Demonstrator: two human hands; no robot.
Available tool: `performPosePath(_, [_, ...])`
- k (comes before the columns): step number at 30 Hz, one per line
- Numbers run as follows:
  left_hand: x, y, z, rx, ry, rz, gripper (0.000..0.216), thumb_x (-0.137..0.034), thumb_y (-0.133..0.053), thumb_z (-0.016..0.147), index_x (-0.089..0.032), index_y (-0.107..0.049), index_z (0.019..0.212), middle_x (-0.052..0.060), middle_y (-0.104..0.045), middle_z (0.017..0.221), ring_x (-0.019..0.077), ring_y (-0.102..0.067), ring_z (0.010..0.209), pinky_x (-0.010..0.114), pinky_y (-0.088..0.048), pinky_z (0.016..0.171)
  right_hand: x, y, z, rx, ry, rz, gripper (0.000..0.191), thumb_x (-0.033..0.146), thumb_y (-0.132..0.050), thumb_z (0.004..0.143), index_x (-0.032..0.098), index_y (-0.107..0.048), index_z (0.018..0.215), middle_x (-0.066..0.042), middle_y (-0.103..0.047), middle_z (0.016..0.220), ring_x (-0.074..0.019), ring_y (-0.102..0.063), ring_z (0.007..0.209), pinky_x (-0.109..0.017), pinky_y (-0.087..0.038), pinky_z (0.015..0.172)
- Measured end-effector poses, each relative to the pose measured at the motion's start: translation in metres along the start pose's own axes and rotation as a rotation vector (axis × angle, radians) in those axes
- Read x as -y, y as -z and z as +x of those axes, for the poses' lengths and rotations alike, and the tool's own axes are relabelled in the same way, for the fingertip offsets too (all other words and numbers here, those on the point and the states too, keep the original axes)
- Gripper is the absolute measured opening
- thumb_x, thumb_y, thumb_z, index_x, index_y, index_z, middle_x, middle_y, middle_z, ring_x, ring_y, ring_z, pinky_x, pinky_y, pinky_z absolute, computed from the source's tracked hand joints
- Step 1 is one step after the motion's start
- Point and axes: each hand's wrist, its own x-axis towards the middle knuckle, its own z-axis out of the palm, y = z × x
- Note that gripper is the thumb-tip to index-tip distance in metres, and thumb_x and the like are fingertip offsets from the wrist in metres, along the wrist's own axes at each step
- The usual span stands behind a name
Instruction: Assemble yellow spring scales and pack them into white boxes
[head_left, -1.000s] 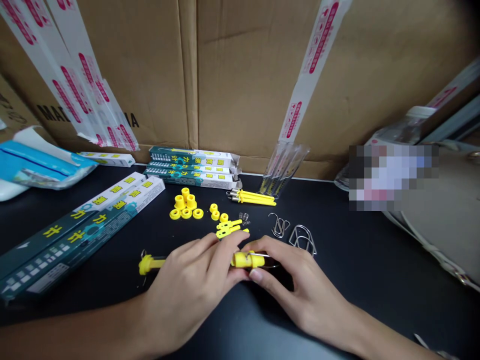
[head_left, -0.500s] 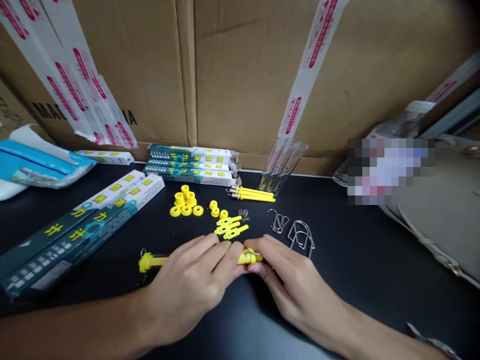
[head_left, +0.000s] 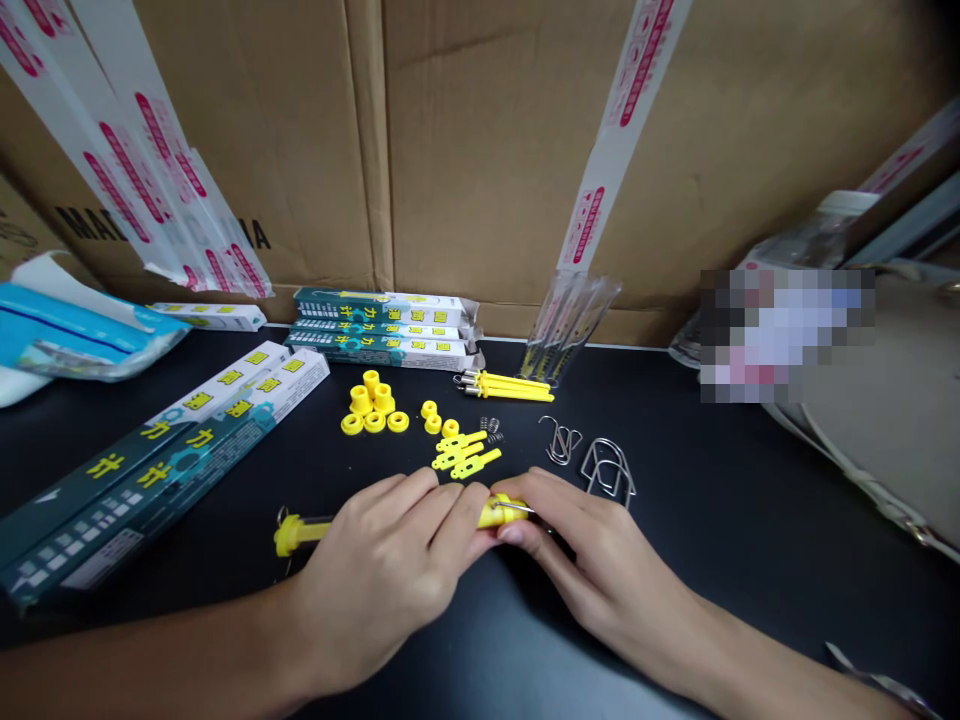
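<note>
My left hand [head_left: 382, 575] is wrapped over a long tube with yellow ends [head_left: 296, 532], which lies across the black table. Its left yellow cap sticks out past my wrist. My right hand [head_left: 592, 570] pinches the tube's right yellow end [head_left: 497, 511], where a thin metal hook shows at my fingertips. Just beyond my fingers lie small yellow strips [head_left: 465, 455], yellow caps and rings [head_left: 373, 405], a small spring [head_left: 489, 427] and wire hooks [head_left: 559, 440].
Long printed boxes [head_left: 161, 450] lie at the left and another stack [head_left: 386, 330] at the back by the cardboard wall [head_left: 480, 150]. Yellow rods [head_left: 510, 387], clear sleeves [head_left: 566, 320], wire loops [head_left: 607, 468], a blue packet [head_left: 82, 335] and a grey bag [head_left: 892, 420] surround them.
My right hand's fingers have closed in tighter on the tube's right yellow end, covering more of it. The left hand has kept its hold on the tube.
</note>
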Motion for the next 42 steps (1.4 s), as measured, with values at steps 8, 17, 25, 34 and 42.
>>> performPosePath(8, [0.000,0.002,0.001,0.104,0.033,0.034,0.037,-0.034,-0.037,0.107,-0.010,-0.060,0.124,0.004,-0.076,0.083,0.0190,-0.071,0.068,0.034,-0.052,0.060,0.001,0.003,-0.001,0.006,-0.198,0.177,0.023,0.029,-0.041,0.105,0.031,-0.038,0.128,0.001,-0.069,0.100,-0.0172,-0.068,0.093,-0.030,-0.051,0.081])
performPosePath(17, [-0.001,0.001,0.001,0.080,-0.032,0.024,0.029,-0.029,-0.049,0.103,-0.009,-0.060,0.121,0.003,-0.079,0.090,0.0177,-0.073,0.070,0.032,-0.049,0.055,0.001,0.008,0.000,0.013,-0.235,0.286,0.024,0.044,-0.039,0.105,0.030,-0.042,0.124,0.002,-0.068,0.090,-0.0158,-0.065,0.082,-0.029,-0.049,0.077])
performPosePath(25, [-0.004,0.001,0.001,0.095,-0.056,0.027,0.025,-0.030,-0.047,0.104,-0.010,-0.059,0.115,0.003,-0.078,0.088,0.0170,-0.072,0.065,0.032,-0.048,0.051,0.000,0.005,-0.005,0.032,-0.266,0.469,0.032,0.051,-0.036,0.104,0.030,-0.042,0.128,-0.001,-0.066,0.101,-0.0168,-0.067,0.091,-0.032,-0.052,0.084])
performPosePath(34, [-0.002,0.003,0.002,0.139,-0.069,-0.017,0.023,-0.017,-0.037,0.105,-0.012,-0.060,0.109,0.001,-0.077,0.085,0.0183,-0.072,0.064,0.033,-0.051,0.052,0.004,0.011,-0.002,0.111,-0.182,0.342,0.025,0.043,-0.040,0.105,0.027,-0.042,0.123,0.002,-0.069,0.086,-0.0146,-0.065,0.076,-0.026,-0.048,0.070])
performPosePath(42, [-0.004,0.001,0.002,0.142,-0.011,0.003,0.018,-0.008,-0.039,0.099,-0.013,-0.056,0.101,0.001,-0.071,0.073,0.0193,-0.068,0.057,0.033,-0.051,0.048,0.006,0.011,-0.001,0.117,-0.155,0.289,0.018,0.033,-0.052,0.102,0.026,-0.047,0.118,0.003,-0.070,0.093,-0.0118,-0.065,0.077,-0.021,-0.049,0.068])
